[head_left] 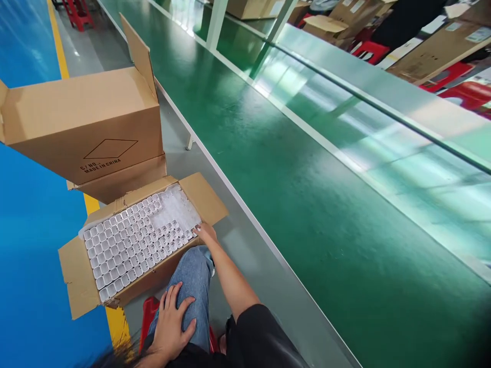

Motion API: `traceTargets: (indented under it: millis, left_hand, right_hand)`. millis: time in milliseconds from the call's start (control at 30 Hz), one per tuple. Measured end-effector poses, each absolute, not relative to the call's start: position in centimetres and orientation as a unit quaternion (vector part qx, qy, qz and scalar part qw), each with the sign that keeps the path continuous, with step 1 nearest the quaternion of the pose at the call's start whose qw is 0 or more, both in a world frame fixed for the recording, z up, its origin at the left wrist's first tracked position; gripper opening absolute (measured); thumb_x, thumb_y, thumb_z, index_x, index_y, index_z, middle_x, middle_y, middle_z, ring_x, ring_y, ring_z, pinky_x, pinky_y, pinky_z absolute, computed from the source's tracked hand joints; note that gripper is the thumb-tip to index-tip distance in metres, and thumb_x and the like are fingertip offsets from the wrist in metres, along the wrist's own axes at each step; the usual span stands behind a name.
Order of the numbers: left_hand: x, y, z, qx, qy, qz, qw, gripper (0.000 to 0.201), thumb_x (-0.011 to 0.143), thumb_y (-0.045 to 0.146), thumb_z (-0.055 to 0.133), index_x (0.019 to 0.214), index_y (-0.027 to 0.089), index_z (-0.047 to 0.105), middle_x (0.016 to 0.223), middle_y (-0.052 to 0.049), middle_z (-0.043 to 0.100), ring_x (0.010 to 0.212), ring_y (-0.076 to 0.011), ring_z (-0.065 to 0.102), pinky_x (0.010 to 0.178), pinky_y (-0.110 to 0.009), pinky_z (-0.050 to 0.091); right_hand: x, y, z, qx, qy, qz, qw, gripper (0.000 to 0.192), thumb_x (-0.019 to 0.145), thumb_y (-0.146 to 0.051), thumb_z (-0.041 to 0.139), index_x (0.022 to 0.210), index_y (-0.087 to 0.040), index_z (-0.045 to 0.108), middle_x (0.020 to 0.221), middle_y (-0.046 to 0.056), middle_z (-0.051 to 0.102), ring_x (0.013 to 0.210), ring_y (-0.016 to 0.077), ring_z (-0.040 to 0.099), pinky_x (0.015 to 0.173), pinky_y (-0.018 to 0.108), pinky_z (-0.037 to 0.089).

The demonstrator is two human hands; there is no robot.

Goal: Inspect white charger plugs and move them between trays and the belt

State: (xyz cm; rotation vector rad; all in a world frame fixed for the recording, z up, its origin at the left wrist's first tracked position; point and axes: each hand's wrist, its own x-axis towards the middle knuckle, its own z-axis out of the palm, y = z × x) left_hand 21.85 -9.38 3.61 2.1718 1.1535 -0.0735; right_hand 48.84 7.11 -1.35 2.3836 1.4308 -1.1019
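Note:
An opened cardboard carton [149, 276] holds rows of small white square cups [126, 240], packed close together. In its far right part a sheet of white translucent wrapping [180, 204] shows where no cups stand. My right hand [207, 234] reaches into the near right corner of the carton. Its fingers are bent around a white cup at the end of the row, partly hiding it. My left hand [173, 319] rests on my jeans-clad knee [192, 276] with its fingers spread, holding nothing.
Behind the open carton stands a larger cardboard box [84, 122] with raised flaps. A long green-topped table [287, 194] runs along my right. Red stools [149, 312] are under me and across the table, where more cartons [441, 48] stand.

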Motion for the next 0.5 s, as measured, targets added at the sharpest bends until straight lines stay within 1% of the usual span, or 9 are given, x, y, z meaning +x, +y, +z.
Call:
traceTargets:
  millis: [100, 167, 233, 300, 333, 367, 400, 433, 500]
  left_hand:
    - [22.2, -9.3, 3.1, 0.847, 0.426, -0.01, 0.317, 0.045, 0.085, 0.033, 0.063, 0.13, 0.036, 0.063, 0.157, -0.004, 0.041, 0.144, -0.0322, 0.037, 0.117, -0.055, 0.035]
    - [22.8, -9.0, 2.8, 0.853, 0.415, -0.008, 0.317, 0.044, 0.086, 0.032, 0.062, 0.13, 0.034, 0.063, 0.156, -0.005, 0.041, 0.144, -0.0311, 0.037, 0.116, -0.053, 0.035]
    - [23.6, -8.6, 2.7, 0.859, 0.402, -0.007, 0.316, 0.042, 0.087, 0.033, 0.061, 0.129, 0.034, 0.064, 0.155, -0.005, 0.042, 0.144, -0.0299, 0.038, 0.116, -0.051, 0.036]
    - [24.2, -8.6, 2.7, 0.875, 0.37, -0.007, 0.312, 0.04, 0.09, 0.034, 0.056, 0.13, 0.031, 0.063, 0.155, -0.008, 0.04, 0.143, -0.0306, 0.038, 0.114, -0.053, 0.037]
    - [24.3, -8.8, 2.8, 0.886, 0.347, -0.005, 0.306, 0.04, 0.092, 0.034, 0.051, 0.131, 0.029, 0.062, 0.155, -0.011, 0.039, 0.143, -0.0324, 0.038, 0.113, -0.055, 0.038]
    - [24.2, -9.0, 2.7, 0.898, 0.324, -0.001, 0.299, 0.041, 0.094, 0.036, 0.047, 0.131, 0.025, 0.062, 0.154, -0.014, 0.038, 0.142, -0.0348, 0.039, 0.11, -0.057, 0.039]
    - [24.0, -9.2, 2.6, 0.907, 0.303, 0.005, 0.291, 0.043, 0.096, 0.038, 0.042, 0.131, 0.021, 0.062, 0.153, -0.018, 0.036, 0.141, -0.0379, 0.039, 0.108, -0.06, 0.041]
    - [23.7, -9.2, 2.4, 0.913, 0.296, 0.02, 0.281, 0.045, 0.096, 0.042, 0.041, 0.128, 0.019, 0.062, 0.151, -0.02, 0.038, 0.139, -0.0402, 0.041, 0.105, -0.062, 0.043]
    - [23.9, -8.3, 1.7, 0.92, 0.278, 0.053, 0.273, 0.05, 0.091, 0.05, 0.044, 0.124, 0.018, 0.063, 0.143, -0.021, 0.045, 0.132, -0.0456, 0.048, 0.099, -0.066, 0.047]
  right_hand:
    - [49.5, 3.3, 2.3, 0.785, 0.494, -0.371, 0.051, 0.033, 0.102, -0.035, 0.052, 0.129, -0.016, 0.059, 0.125, 0.011, 0.064, 0.111, 0.0228, 0.064, 0.097, 0.045, 0.053]
    - [50.1, 0.0, 5.6, 0.759, 0.515, -0.395, 0.04, 0.032, 0.104, -0.029, 0.047, 0.13, -0.014, 0.059, 0.114, 0.011, 0.069, 0.102, 0.0202, 0.068, 0.091, 0.038, 0.055]
    - [50.6, -3.3, 9.5, 0.72, 0.543, -0.432, 0.027, 0.03, 0.1, -0.024, 0.055, 0.127, -0.015, 0.064, 0.096, 0.007, 0.074, 0.086, 0.0173, 0.071, 0.079, 0.029, 0.055]
    - [50.7, -6.7, 14.2, 0.696, 0.56, -0.449, 0.003, 0.031, 0.09, -0.022, 0.07, 0.12, -0.017, 0.069, 0.089, 0.004, 0.075, 0.079, 0.0172, 0.071, 0.071, 0.025, 0.053]
    - [50.5, -8.4, 16.9, 0.702, 0.559, -0.442, -0.015, 0.032, 0.086, -0.023, 0.075, 0.117, -0.017, 0.071, 0.092, 0.004, 0.075, 0.082, 0.0189, 0.071, 0.071, 0.025, 0.051]
    - [50.3, -10.2, 19.6, 0.718, 0.556, -0.417, -0.039, 0.031, 0.086, -0.024, 0.074, 0.117, -0.016, 0.071, 0.1, 0.007, 0.074, 0.091, 0.0217, 0.07, 0.074, 0.027, 0.05]
    - [50.0, -12.2, 22.5, 0.744, 0.542, -0.386, -0.065, 0.032, 0.089, -0.025, 0.07, 0.12, -0.017, 0.069, 0.112, 0.01, 0.072, 0.101, 0.0236, 0.068, 0.079, 0.028, 0.049]
    - [49.8, -14.4, 25.2, 0.761, 0.541, -0.348, -0.088, 0.034, 0.091, -0.027, 0.068, 0.124, -0.018, 0.067, 0.118, 0.011, 0.07, 0.106, 0.0246, 0.066, 0.081, 0.029, 0.048]
    - [49.8, -19.8, 30.6, 0.723, 0.644, -0.238, -0.076, 0.035, 0.097, -0.027, 0.059, 0.129, -0.012, 0.062, 0.115, 0.014, 0.069, 0.1, 0.0231, 0.066, 0.074, 0.029, 0.048]
